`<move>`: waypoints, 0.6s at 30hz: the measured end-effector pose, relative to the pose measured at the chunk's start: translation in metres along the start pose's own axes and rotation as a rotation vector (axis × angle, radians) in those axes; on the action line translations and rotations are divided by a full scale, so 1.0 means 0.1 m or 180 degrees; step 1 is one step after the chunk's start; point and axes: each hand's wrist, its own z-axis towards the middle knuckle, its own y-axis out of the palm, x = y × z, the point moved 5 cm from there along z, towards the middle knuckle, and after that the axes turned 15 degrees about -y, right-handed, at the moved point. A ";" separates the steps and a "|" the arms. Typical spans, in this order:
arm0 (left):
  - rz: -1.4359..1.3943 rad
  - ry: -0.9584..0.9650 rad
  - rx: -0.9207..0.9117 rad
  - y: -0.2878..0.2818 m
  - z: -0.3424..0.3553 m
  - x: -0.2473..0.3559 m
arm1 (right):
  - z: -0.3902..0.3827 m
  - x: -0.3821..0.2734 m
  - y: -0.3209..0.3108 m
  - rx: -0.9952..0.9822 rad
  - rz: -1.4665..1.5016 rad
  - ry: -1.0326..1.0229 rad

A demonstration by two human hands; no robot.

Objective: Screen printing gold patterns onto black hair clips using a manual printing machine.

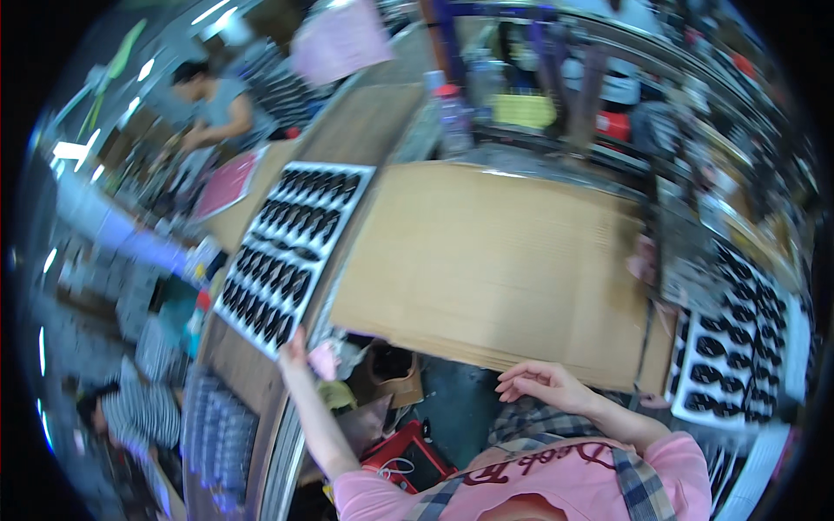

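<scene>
On the belt to my left lies a white tray [306, 260] with rows of black, curved parts. My left hand [294, 349] is at its near right corner, thumb by the rim; the other fingers seem to be at the edge and are partly hidden. My right hand [552, 385] hovers above my lap, by the near edge of a large brown cardboard sheet [486, 260]. Its fingers are loosely bent and slightly apart, with nothing in them. The cardboard lies flat on the worktable in front of me.
A second white tray [725, 373] with black parts stands at my right. Clear plastic trays [217, 434] are stacked at lower left. A red box [408, 460] sits below the table. A metal frame [578, 104] with bottles rises behind the cardboard. Two co-workers [221, 108] are at left.
</scene>
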 end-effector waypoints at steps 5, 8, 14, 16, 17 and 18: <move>-0.3996 -0.2287 -0.2398 0.18 -0.21 -0.08 | -0.89 -0.79 -0.29 0.1051 -0.0833 -0.0337; -0.4140 -0.1895 -0.3609 0.71 -1.32 1.41 | -1.71 -1.24 -0.61 0.2497 -0.1680 -0.0936; -0.3416 -0.2257 -0.4605 1.81 -3.24 2.35 | -3.41 -1.55 -1.25 0.5180 -0.0894 -0.3504; -0.3013 -0.2010 -0.5334 2.11 -3.83 2.58 | -4.17 -1.39 -1.42 0.5829 -0.0256 -0.3996; -0.2846 -0.1981 -0.5608 2.21 -4.11 2.72 | -4.67 -1.20 -1.52 0.6138 -0.0076 -0.4165; -0.2677 -0.1940 -0.5857 2.28 -4.36 2.83 | -5.15 -0.99 -1.61 0.6503 0.0094 -0.4354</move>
